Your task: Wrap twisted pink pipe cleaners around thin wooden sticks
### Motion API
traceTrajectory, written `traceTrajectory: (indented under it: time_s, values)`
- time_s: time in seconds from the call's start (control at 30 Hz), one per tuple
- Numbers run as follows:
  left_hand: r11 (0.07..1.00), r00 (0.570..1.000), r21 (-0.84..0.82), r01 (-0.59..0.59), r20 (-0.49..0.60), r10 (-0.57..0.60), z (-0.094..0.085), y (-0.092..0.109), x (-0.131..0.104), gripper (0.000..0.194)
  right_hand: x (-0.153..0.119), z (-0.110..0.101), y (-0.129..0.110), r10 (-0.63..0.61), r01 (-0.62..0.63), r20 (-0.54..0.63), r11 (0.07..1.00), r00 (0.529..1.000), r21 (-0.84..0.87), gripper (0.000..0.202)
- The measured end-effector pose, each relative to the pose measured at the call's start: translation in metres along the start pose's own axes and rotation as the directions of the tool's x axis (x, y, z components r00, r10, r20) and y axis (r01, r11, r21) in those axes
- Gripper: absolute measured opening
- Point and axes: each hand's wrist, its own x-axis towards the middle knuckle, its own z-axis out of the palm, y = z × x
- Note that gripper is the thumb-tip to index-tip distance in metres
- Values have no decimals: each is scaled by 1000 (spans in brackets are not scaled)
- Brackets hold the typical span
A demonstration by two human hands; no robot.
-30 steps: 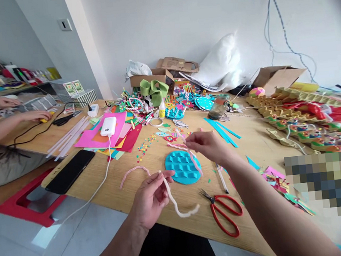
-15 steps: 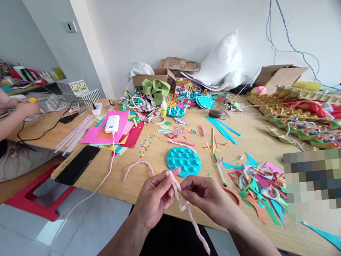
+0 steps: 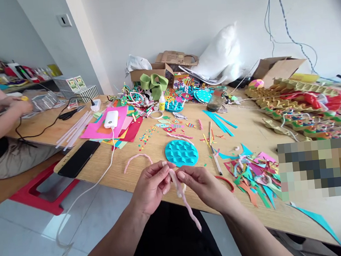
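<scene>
My left hand point(image 3: 150, 186) pinches the top of a soft pink-and-white twisted strand point(image 3: 192, 214), which looks like clay. My right hand point(image 3: 201, 185) has its thumb and fingers closed on the same strand, close beside the left fingertips. The pink end dangles below both hands, over the dark clothing on my lap. A paler piece folds back between the fingers and is partly hidden. Just beyond the hands lies a blue disc point(image 3: 181, 153) covered in raised scallops. Another pink strand point(image 3: 137, 156) curves on the table to its left.
Paper scraps point(image 3: 253, 176) and a red scissor handle point(image 3: 227, 183) lie on the right. A paintbrush point(image 3: 210, 134) and small fish cutouts point(image 3: 177, 123) are farther back. On the left are a phone point(image 3: 78, 159), a cabled white power bank point(image 3: 111, 119) and a co-worker's hands point(image 3: 17, 105).
My right fingers have shifted up and flattened along the strand, nearer the left fingertips. The strand's hanging end sits higher and farther left in view. The camera view has shifted slightly.
</scene>
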Motion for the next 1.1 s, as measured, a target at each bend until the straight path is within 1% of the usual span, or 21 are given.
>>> traceTrajectory:
  time_s: [0.1, 0.17, 0.23, 0.3, 0.33, 0.47, 0.57, 0.67, 0.8, 0.87, 0.97, 1.03, 1.1]
  values:
    - [999, 998, 22, -49, -26, 49, 2, 0, 3, 16, 3, 7, -3, -18, 19, -42, 1000, 999, 18, 33]
    - [997, 997, 47, -67, -37, 69, 3, 0, 4, 19, 5, 12, -3, -15, 16, -43, 999, 999, 40, 33]
    - [996, 995, 64, -67, -66, 72, 2, -1, 5, 20, 5, 13, -1, 15, -15, -34, 1000, 999, 14, 36]
    - [996, 992, 64, -55, -112, 62, 0, 0, 7, 21, 5, 12, 3, 58, -58, 1, 998, 998, -5, 36]
    - [997, 989, 56, -51, -139, 58, -2, 1, 8, 21, 4, 10, 5, 77, -77, 31, 997, 997, 13, 35]
    - [996, 972, 23, -92, -216, 94, -8, 6, 16, 20, 2, 1, 13, 122, -153, 163, 970, 979, 191, 32]
    - [991, 963, 29, -130, -236, 133, -13, 9, 22, 19, 1, -5, 20, 154, -230, 236, 912, 959, 341, 31]
    - [990, 962, 42, -132, -237, 139, -15, 8, 26, 18, 1, -8, 26, 173, -301, 293, 825, 940, 479, 29]
    - [991, 958, 54, -125, -254, 135, -17, 7, 29, 20, 1, -9, 30, 191, -372, 347, 715, 918, 592, 31]
    - [990, 954, 57, -130, -266, 141, -18, 6, 30, 21, 0, -10, 30, 203, -388, 352, 695, 914, 606, 32]
    - [986, 952, 53, -157, -257, 165, -19, 5, 32, 22, -1, -11, 28, 220, -373, 315, 707, 923, 601, 32]
    - [986, 959, 44, -160, -228, 166, -19, 2, 31, 24, -1, -11, 27, 216, -340, 271, 727, 938, 596, 31]
    - [992, 978, 39, -119, -168, 124, -16, -3, 28, 27, 0, -11, 26, 197, -295, 226, 748, 954, 594, 30]
